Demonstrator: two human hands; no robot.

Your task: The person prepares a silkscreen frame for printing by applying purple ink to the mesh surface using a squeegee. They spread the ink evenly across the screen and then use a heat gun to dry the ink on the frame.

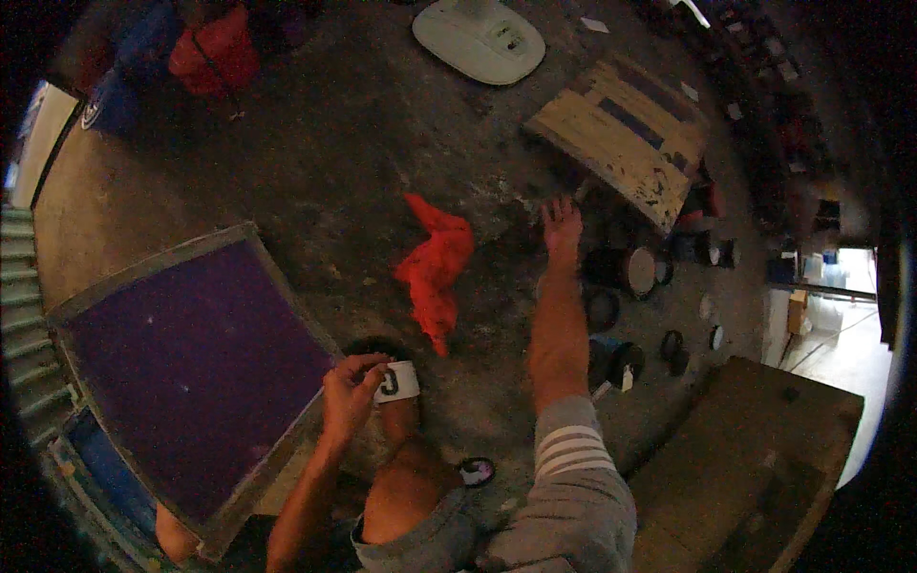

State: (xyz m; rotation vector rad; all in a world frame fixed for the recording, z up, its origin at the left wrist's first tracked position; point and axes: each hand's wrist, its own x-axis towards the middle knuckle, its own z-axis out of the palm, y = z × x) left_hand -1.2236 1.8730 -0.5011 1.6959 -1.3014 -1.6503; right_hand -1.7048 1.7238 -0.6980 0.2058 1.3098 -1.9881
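Note:
My right hand point(561, 225) reaches forward at the end of an outstretched arm, its fingers spread and nothing seen in them. It is nearest to the left edge of a paint-marked wooden board point(630, 129) and some dark cans. My left hand point(351, 387) is closed, thumb and fingertips pressed together, beside the right corner of a framed purple screen point(201, 372). Whatever it may pinch is too small or dark to make out. Just past its fingertips is a white sock point(397, 382) on my leg. A crumpled bright red cloth point(437, 272) lies on the floor between both hands.
Several dark round cans point(626, 270) stand below the wooden board. A brown tabletop point(745, 468) fills the lower right. A pale oval base point(482, 43) rests on the floor at the far side, and a red bag-like thing point(215, 57) sits far left.

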